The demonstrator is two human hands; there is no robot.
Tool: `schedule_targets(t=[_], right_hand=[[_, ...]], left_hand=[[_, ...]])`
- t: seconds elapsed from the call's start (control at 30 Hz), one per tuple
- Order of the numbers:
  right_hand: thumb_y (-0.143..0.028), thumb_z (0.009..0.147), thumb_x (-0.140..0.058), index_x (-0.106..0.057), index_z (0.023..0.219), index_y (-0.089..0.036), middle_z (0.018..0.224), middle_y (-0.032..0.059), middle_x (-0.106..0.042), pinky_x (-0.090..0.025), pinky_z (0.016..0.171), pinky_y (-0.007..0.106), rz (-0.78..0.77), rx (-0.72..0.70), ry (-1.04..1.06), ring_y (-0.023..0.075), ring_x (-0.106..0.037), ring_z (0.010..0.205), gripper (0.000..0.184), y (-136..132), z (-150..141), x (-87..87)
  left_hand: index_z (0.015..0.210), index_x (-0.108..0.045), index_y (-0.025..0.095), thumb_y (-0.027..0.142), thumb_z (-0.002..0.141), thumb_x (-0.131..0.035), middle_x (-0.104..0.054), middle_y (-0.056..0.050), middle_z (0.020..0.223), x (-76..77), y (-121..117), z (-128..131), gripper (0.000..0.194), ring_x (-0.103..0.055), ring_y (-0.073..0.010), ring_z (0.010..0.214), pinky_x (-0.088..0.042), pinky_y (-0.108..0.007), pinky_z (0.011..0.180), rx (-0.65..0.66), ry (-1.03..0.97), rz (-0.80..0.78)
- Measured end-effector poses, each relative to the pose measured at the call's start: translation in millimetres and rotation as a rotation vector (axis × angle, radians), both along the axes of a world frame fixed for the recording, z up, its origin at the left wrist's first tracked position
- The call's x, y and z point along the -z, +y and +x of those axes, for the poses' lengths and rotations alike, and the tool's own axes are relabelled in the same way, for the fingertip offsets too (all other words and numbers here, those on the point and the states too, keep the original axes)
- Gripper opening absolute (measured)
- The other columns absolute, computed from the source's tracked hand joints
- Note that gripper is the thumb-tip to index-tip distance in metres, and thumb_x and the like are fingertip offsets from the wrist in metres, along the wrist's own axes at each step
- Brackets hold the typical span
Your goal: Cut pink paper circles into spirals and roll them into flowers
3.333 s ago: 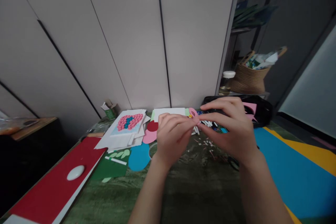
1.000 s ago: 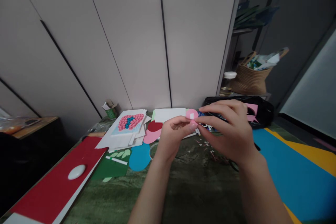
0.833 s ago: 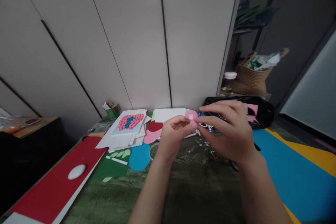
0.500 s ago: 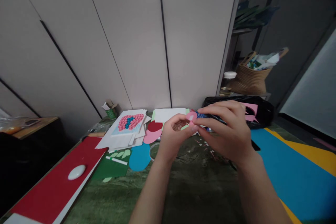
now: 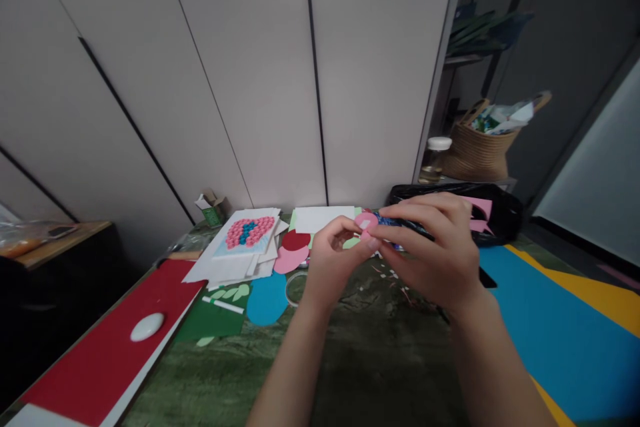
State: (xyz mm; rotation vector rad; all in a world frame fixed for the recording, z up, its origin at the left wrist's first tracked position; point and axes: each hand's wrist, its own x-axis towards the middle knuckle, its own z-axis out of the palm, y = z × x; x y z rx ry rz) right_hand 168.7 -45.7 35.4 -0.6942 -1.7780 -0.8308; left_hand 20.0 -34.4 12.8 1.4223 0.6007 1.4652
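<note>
- Above the middle of the tabletop (image 5: 370,360), the left hand (image 5: 333,260) pinches a small pink paper piece (image 5: 367,220) between thumb and forefinger, its other fingers curled. In the earliest frame its fingers lay flatter and closer together.
- The right hand (image 5: 435,247) meets the piece from the right with thumb and fingertips, upper fingers spread; whether it grips firmly, I cannot tell.
- The piece is held up off the tabletop. It first looked like a looped strip; now a rounded face shows with a white patch (image 5: 366,224).
- Along the left edge lies a red sheet (image 5: 110,353) bearing a white oval object (image 5: 147,327); both look unmoved.
- Toward the right edge, a blue sheet (image 5: 560,333) overlaps a yellow sheet (image 5: 590,287). More of a flat black object (image 5: 487,278) shows beside the right wrist than at first.
- Near the far edge, a paper stack (image 5: 240,267) carries a pink-and-blue heart (image 5: 250,232), unchanged.
- Toward the far right corner sits a black bag (image 5: 505,213); beyond stands a woven basket (image 5: 480,150).
</note>
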Motion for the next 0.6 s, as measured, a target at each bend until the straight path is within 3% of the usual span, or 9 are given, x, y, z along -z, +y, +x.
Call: schedule_targets(t=[0.1, 0.3, 0.43, 0.6], right_hand=[[-0.016, 0.068, -0.070, -0.064, 0.087, -0.028, 0.089, 0.0000, -0.069, -0.043, 0.077, 0.042, 0.014, 0.009, 0.001, 0.0209, -0.057, 0.085, 0.023, 0.8, -1.3, 1.2], [-0.017, 0.069, -0.070, -0.062, 0.081, -0.028, 0.088, -0.0006, -0.069, -0.042, 0.077, 0.042, 0.022, 0.013, 0.008, 0.0204, -0.057, 0.084, 0.018, -0.1, -6.6, 2.1], [-0.016, 0.067, -0.072, -0.063, 0.082, -0.026, 0.086, 0.0001, -0.070, -0.044, 0.076, 0.042, 0.029, 0.007, 0.012, 0.0206, -0.057, 0.082, 0.020, -3.4, -8.4, 0.6], [-0.017, 0.065, -0.074, -0.063, 0.081, -0.026, 0.084, 0.0006, -0.070, -0.045, 0.074, 0.043, 0.028, -0.001, 0.043, 0.0216, -0.058, 0.081, 0.021, -5.1, -7.5, -1.1]], left_hand=[[0.074, -0.058, 0.019, 0.029, 0.069, -0.069, -0.056, 0.000, 0.076, -2.1, -2.4, -2.4, 0.016, -0.051, -0.0133, 0.075, -0.041, -0.025, 0.065, -0.086, 0.088, 0.071], [0.073, -0.058, 0.021, 0.028, 0.073, -0.066, -0.061, -0.001, 0.078, -11.5, -12.5, -10.3, 0.010, -0.053, -0.0165, 0.078, -0.041, -0.031, 0.070, -0.395, 0.409, 0.223], [0.078, -0.059, 0.021, 0.027, 0.075, -0.064, -0.062, -0.001, 0.082, -15.5, -17.5, -14.8, 0.008, -0.055, -0.0162, 0.080, -0.042, -0.032, 0.074, -0.362, 0.433, 0.274], [0.079, -0.062, 0.021, 0.028, 0.077, -0.062, -0.063, -0.002, 0.083, -15.0, -13.8, -16.9, 0.007, -0.055, -0.0143, 0.080, -0.043, -0.029, 0.071, -0.205, 0.347, 0.211]])
